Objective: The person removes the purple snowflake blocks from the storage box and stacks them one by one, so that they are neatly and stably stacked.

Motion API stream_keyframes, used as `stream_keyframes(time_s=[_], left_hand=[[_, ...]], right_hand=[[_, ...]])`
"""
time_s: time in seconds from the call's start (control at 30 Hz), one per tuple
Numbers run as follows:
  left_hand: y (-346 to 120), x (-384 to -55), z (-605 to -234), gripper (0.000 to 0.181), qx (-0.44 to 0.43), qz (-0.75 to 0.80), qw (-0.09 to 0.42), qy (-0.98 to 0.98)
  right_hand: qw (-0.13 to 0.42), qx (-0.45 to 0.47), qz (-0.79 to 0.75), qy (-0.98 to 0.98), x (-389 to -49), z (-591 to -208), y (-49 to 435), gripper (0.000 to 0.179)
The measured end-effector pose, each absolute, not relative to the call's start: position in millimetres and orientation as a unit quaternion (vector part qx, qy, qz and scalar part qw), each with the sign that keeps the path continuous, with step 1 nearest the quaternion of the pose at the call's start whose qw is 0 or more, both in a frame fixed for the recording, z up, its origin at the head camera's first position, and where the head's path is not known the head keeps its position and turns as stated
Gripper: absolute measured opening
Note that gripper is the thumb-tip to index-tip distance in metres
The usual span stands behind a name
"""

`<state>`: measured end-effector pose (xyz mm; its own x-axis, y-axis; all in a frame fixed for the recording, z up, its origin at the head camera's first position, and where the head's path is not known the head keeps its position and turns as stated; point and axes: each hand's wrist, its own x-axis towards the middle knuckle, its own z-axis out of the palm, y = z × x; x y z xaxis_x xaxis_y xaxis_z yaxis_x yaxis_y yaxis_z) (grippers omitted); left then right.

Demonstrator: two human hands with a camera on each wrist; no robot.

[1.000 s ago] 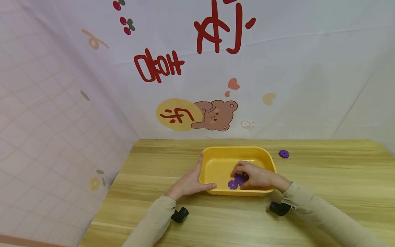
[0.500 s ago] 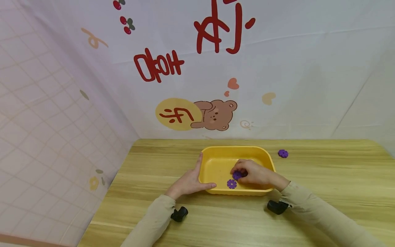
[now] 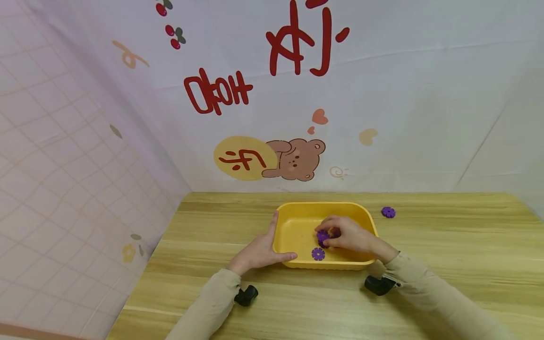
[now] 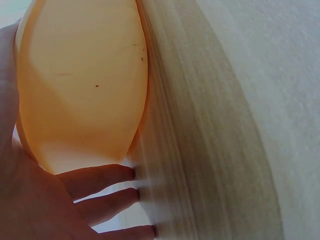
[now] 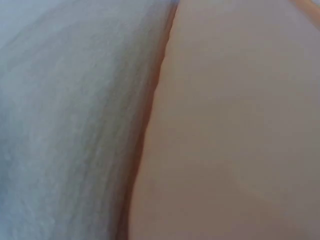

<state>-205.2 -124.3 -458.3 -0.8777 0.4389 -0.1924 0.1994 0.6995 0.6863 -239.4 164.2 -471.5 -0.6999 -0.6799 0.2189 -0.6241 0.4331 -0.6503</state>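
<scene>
A yellow plastic tub (image 3: 293, 265) stands on the table. My left hand (image 3: 259, 252) rests against its left end, thumb and forefinger spread along the rim. In the left wrist view, straight fingers (image 4: 107, 205) reach down beside the tub wall (image 4: 85, 100). Inside the tub, my right hand (image 3: 350, 236) pinches a purple snowflake disc (image 3: 323, 235); a darker piece shows just below it, partly hidden by the fingers. Another purple snowflake disc (image 3: 318, 254) lies flat on the tub floor nearby. The blurred right wrist view shows the tub's outer wall (image 5: 225, 125), not the hand.
One more purple snowflake disc (image 3: 388, 212) lies on the wooden table (image 3: 446, 245), behind and right of the tub. A printed white cloth (image 3: 403, 94) hangs behind the table. Black wrist cameras (image 3: 246, 296) stick out below both sleeves.
My right hand has risen slightly and shifted a little left inside the tub, lifting the pinched disc away from the one on the floor. The left hand stays at the tub's end.
</scene>
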Motion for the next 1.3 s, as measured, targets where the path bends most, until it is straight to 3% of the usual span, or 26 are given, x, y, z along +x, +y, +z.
stream_keyframes(time_s=[0.6,1.3], left_hand=[[-125,-204,-458,0.123,0.178,0.349,0.172,0.904],[-124,-205,-459,0.123,0.184,0.334,0.161,0.91]], right_hand=[[-0.018,-0.368,-0.363,0.856,-233,-452,178,0.032],[-0.06,-0.333,-0.373,0.864,-237,-440,232,0.033]])
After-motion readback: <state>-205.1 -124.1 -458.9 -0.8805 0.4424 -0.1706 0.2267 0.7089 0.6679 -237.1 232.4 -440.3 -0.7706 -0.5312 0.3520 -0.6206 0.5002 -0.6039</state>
